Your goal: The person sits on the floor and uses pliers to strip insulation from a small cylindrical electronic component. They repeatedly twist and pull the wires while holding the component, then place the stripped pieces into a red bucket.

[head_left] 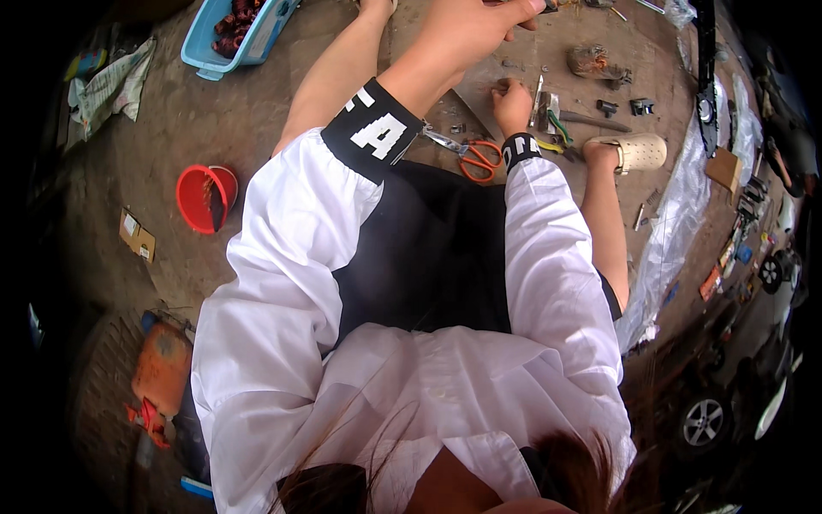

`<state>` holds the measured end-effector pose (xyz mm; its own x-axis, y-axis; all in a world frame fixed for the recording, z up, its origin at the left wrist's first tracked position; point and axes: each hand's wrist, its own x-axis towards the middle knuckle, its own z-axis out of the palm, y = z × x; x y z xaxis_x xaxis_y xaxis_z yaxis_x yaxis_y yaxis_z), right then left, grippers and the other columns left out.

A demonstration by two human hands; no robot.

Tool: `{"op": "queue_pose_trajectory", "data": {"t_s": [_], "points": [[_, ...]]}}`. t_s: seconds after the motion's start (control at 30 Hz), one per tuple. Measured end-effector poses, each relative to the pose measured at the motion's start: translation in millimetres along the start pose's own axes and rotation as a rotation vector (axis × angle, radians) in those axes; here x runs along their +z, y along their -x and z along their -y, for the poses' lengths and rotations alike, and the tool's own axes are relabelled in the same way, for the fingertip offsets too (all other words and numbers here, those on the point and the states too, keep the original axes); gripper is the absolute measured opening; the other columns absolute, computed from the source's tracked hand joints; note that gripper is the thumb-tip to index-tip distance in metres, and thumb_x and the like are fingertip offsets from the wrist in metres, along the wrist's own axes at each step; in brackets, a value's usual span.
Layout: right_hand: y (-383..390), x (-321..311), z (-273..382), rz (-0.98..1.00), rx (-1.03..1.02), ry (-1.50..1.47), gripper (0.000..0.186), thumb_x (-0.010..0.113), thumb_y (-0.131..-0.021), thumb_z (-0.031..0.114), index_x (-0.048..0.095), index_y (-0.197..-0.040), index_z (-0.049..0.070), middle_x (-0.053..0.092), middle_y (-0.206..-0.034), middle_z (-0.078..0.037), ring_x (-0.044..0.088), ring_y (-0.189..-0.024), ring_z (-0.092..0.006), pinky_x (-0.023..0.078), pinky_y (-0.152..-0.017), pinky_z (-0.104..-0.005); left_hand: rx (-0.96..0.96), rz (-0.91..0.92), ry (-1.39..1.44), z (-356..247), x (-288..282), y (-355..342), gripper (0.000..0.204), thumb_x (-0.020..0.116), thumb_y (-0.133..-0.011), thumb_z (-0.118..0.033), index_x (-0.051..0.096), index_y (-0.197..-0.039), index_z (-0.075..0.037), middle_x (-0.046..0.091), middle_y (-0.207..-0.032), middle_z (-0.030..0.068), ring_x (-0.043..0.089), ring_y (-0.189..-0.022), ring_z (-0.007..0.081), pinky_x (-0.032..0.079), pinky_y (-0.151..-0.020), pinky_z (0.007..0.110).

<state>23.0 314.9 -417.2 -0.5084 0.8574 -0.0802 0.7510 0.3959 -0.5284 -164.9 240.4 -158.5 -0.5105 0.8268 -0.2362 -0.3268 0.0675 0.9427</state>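
My left hand [475,30] is raised at the top edge, fingers curled round a small dark object, mostly hidden. My right hand [512,107] is low on the ground beside a flat metal plate [473,107], fingers curled; whatever they hold is hidden. Around it lie orange-handled scissors [479,163], a silver metal strip [537,98], green-handled pliers [559,128], yellow-handled pliers [552,146], a long-handled tool [591,121], small black parts [641,106] and a rusty metal piece [592,64].
A blue tub [205,51] of copper coils stands upper left, a red bucket [193,201] left, an orange container [163,360] lower left. Plastic sheeting [659,265], a cardboard piece [723,169] and cars [762,360] are at the right. My legs [612,231] flank the work area.
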Motion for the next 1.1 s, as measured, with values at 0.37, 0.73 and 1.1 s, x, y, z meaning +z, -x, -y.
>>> {"op": "queue_pose_trajectory", "data": {"t_s": [0.37,0.73,1.1], "points": [[1,-14,-4,0.123,0.423,-0.576,0.015,0.066,-0.088,0.011,0.064,-0.095,-0.002,0.069,-0.084,-0.014,0.066,-0.068,-0.0225,0.052,-0.06,-0.0322,0.01,0.028,0.072,5,1,-3,0.028,0.067,-0.091,-0.016,0.067,-0.111,0.004,0.07,-0.09,0.0046,0.062,-0.077,0.0084,0.047,-0.066,0.021],[7,-47,-4,0.353,0.724,-1.235,0.019,0.051,-0.097,0.004,0.052,-0.11,-0.009,0.064,-0.113,-0.019,0.066,-0.096,-0.0219,0.056,-0.081,-0.029,0.028,0.009,0.02,21,4,-11,0.026,0.067,-0.09,-0.016,0.068,-0.108,0.003,0.07,-0.089,0.005,0.063,-0.076,0.0097,0.048,-0.066,0.023],[33,-93,-48,0.569,0.674,-0.206,0.021,0.066,-0.083,0.005,0.069,-0.1,-0.007,0.07,-0.084,-0.011,0.07,-0.064,-0.0209,0.059,-0.056,-0.0284,0.022,0.041,-0.011,17,0,-5,0.026,0.068,-0.09,-0.017,0.068,-0.108,0.001,0.069,-0.087,0.0039,0.061,-0.075,0.0092,0.046,-0.066,0.022]]}}
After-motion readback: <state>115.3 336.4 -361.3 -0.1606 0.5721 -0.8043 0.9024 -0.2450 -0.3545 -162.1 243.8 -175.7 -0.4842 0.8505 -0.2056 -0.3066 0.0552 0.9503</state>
